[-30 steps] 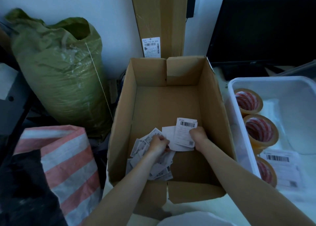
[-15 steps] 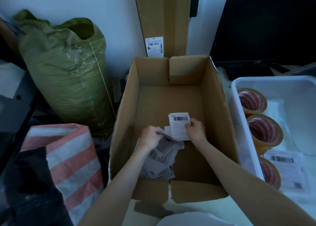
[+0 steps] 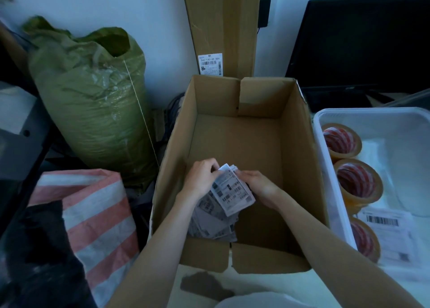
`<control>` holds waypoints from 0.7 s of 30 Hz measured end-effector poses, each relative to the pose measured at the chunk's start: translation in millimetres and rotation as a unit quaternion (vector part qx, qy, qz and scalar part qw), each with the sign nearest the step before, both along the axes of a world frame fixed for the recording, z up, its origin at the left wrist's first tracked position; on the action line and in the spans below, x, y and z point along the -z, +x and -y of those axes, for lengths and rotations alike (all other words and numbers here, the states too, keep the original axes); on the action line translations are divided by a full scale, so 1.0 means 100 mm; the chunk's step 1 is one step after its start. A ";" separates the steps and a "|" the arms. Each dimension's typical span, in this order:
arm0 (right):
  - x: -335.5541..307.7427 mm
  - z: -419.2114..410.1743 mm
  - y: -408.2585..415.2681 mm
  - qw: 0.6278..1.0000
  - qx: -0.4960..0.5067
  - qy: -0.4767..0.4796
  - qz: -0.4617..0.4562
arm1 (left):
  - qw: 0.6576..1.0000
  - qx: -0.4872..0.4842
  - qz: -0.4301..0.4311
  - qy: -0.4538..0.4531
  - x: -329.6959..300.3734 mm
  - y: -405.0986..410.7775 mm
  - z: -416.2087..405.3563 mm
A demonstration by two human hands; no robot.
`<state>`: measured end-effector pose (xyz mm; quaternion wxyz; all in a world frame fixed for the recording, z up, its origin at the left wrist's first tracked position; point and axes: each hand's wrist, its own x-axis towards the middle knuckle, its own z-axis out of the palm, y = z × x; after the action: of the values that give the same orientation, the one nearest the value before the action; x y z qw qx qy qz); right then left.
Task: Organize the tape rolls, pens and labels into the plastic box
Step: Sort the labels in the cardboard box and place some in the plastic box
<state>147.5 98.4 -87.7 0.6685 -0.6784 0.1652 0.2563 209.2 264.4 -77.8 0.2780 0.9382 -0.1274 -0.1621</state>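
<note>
Carton (image 3: 295, 144): brown cardboard, open top, flaps down, centre of view. Both forearms reach into it from the near side.

Labels (image 3: 233, 192): stack of white barcode slips, held inside the carton near its left wall, above the floor of the box. More slips hang loose below the top one, toward the near wall.

Left hand (image 3: 202, 178): grip closed on the stack's upper left edge, fingers curled over the slips.

Right hand (image 3: 256, 183): grip closed on the stack's right edge, fingers curled along it, thumb side hidden.

Plastic box (image 3: 325, 158): white, translucent, just right of the carton, on the desk.

Tape rolls (image 3: 358, 183): three, tan with red-and-white striped cores, lined up along the box's left wall.

Label sheet (image 3: 391, 233): white, barcode at top, lying in the box beside the nearest roll.

Green sack (image 3: 93, 105): stuffed, upright, left of the carton against the wall.

Striped bag (image 3: 93, 214): red and white, near left.

Monitor (image 3: 363, 42): black, behind the plastic box.
</note>
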 end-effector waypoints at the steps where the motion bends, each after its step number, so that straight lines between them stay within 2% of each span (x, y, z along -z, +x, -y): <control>1: -0.01 0.00 -0.01 1.000 -0.015 0.007 0.005 | 1.000 0.000 0.000 -0.003 0.01 -0.01 0.01; 5: -0.02 -0.02 -0.02 0.999 -0.028 -0.027 0.006 | 0.997 -0.026 -0.040 -0.068 0.09 -0.05 0.03; 7: 0.00 -0.02 -0.02 0.999 -0.005 -0.050 -0.001 | 0.991 -0.063 -0.050 -0.111 0.13 -0.05 0.01; 9: 0.01 -0.02 0.00 0.997 0.042 -0.070 -0.008 | 0.985 -0.122 -0.045 -0.118 0.20 -0.04 -0.03; 12: 0.00 -0.02 0.03 0.988 0.136 -0.076 -0.022 | 0.986 -0.154 -0.057 -0.024 0.35 -0.07 -0.09; 14: -0.01 -0.02 0.05 0.981 0.176 -0.073 -0.028 | 0.985 -0.115 -0.088 0.090 0.42 -0.16 -0.11; 16: -0.02 -0.02 0.06 0.977 0.203 -0.068 -0.025 | 0.977 -0.072 -0.114 0.167 0.48 -0.26 -0.10; 21: -0.03 -0.01 0.08 0.971 0.230 -0.058 -0.025 | 0.972 -0.049 -0.088 0.211 0.55 -0.29 -0.07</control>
<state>155.0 99.9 -85.1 0.6646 -0.6533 0.3479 0.1028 180.1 271.8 -132.9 0.0914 0.9628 -0.0187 -0.2535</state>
